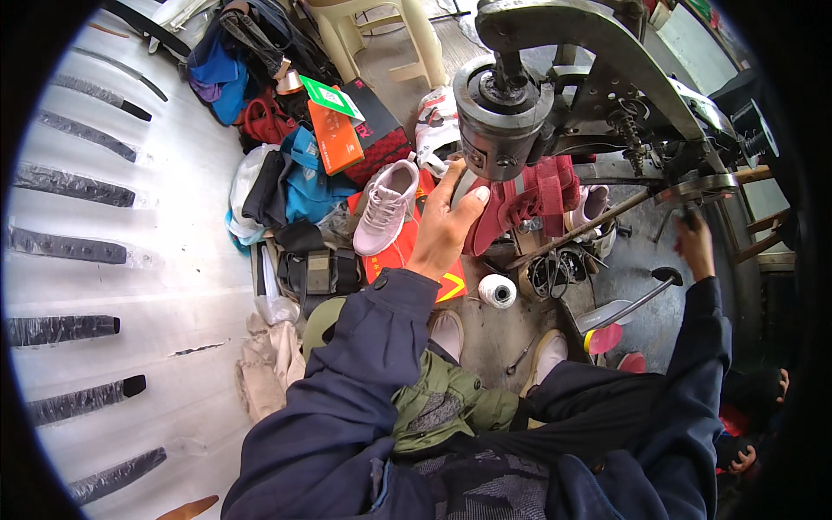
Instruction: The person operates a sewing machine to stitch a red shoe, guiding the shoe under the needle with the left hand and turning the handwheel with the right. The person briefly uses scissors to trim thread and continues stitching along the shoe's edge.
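A hand-cranked shoe-stitching machine [505,113] with a dark metal head stands in front of me. Beneath that head is a dark red shoe [529,204] with straps, partly hidden by the metal. My left hand [446,227] is closed on the near left end of this shoe, thumb on top and index finger stretched toward the head. At the machine's right side, my right hand [697,247] is closed round the crank handle [689,217] below a round metal wheel. A pale pink sneaker [386,208] sits just left of my left hand.
A spool of white thread [497,291] stands on the floor near my feet. Bags [290,186] and boxes [338,139] are piled to the left, below a cream plastic stool [381,39]. A hammer-like tool [646,295] lies right of centre. Another person's hand [744,459] shows at lower right.
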The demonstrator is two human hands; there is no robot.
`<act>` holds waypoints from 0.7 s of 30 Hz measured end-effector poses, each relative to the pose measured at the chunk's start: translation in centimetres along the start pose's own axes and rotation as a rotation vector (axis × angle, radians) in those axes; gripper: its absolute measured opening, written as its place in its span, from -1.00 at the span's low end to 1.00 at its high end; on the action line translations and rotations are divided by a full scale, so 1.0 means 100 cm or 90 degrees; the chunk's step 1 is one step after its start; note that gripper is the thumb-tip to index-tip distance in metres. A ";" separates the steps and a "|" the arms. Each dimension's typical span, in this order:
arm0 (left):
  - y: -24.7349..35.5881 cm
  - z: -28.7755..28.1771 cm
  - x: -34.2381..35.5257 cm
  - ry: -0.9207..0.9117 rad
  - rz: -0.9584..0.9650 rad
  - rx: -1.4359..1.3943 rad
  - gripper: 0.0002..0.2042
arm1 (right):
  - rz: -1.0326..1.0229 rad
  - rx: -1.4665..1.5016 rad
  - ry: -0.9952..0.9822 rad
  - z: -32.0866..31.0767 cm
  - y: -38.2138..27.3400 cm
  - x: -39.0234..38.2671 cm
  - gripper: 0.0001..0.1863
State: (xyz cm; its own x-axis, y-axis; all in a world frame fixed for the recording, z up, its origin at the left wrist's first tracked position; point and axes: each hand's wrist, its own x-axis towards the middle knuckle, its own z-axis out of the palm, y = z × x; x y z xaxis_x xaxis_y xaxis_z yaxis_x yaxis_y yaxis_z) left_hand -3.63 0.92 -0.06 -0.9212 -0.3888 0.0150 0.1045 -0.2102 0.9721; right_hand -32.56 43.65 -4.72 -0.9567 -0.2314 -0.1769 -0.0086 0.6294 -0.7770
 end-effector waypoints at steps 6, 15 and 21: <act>-0.001 0.001 0.000 0.023 0.001 0.015 -0.61 | -0.103 -0.026 -0.067 0.018 -0.093 -0.057 -0.74; 0.004 0.002 0.001 0.035 -0.018 0.006 -0.57 | -0.150 -0.079 0.246 -0.054 -0.015 0.020 -0.78; 0.002 0.001 0.001 0.041 -0.016 0.001 -0.58 | 0.044 -0.015 -0.146 0.031 -0.041 -0.033 -0.63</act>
State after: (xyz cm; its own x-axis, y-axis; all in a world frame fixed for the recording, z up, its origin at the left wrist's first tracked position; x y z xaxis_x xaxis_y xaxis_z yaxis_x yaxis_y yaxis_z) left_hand -3.77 0.95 0.22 -0.8972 -0.4409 -0.0250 0.0806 -0.2191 0.9724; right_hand -28.48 39.52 -2.83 -0.8640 -0.3484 -0.3634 0.0443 0.6664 -0.7443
